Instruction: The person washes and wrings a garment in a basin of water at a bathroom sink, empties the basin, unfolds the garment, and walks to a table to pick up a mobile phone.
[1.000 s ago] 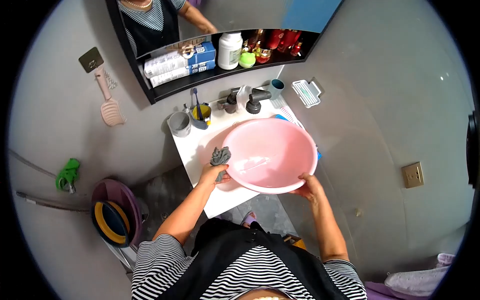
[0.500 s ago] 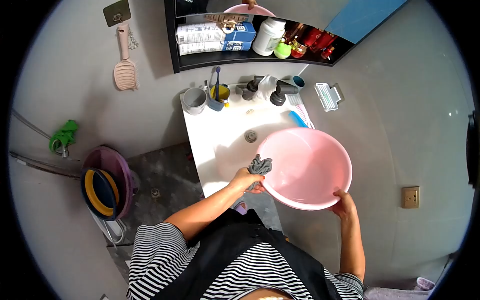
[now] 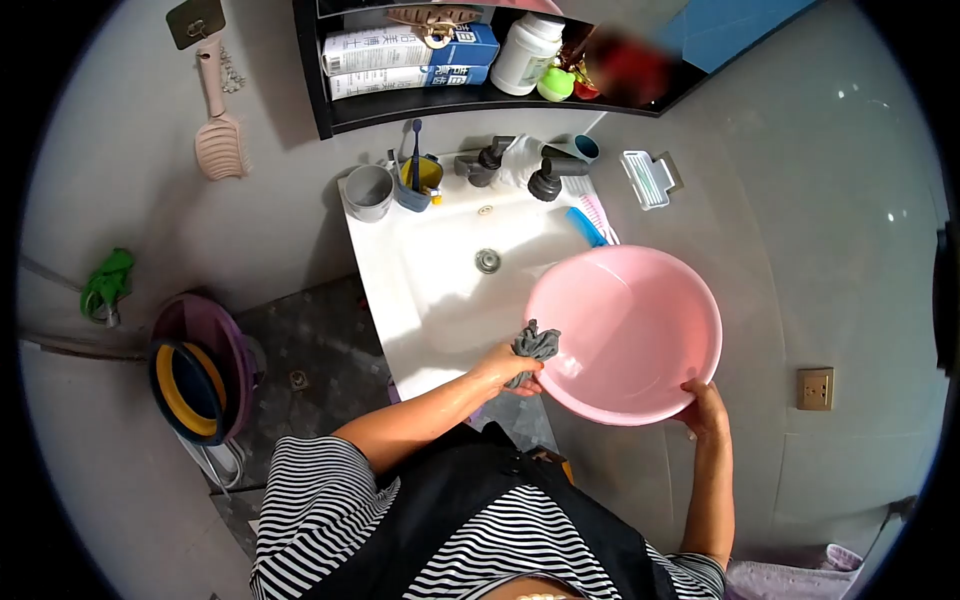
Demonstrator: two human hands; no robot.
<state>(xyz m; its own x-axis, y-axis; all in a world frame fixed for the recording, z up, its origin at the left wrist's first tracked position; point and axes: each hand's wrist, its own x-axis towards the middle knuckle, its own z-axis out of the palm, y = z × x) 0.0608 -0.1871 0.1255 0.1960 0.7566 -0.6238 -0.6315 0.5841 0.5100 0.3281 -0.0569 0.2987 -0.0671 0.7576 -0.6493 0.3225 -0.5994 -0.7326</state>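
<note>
Two hands gripping a pink basin [image 3: 625, 330], left hand [image 3: 508, 370] on its near-left rim with a grey cloth [image 3: 537, 344], right hand [image 3: 706, 410] near-right, basin at the white sink's [image 3: 450, 305] near-right corner, grey wall [image 3: 765, 300] rightward, room leftward over the sink, mouth up, outline nearly round.

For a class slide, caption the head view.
Left hand, clutching a grey cloth, and right hand hold a pink washbasin.

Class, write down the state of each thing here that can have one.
Basin: held up, nothing visible inside
Cloth: crumpled, in left hand
Right hand: closed on basin rim
Sink: no standing water visible
Toothbrush: standing in cup
Hairbrush: hanging on wall
White bottle: standing, capped
</note>
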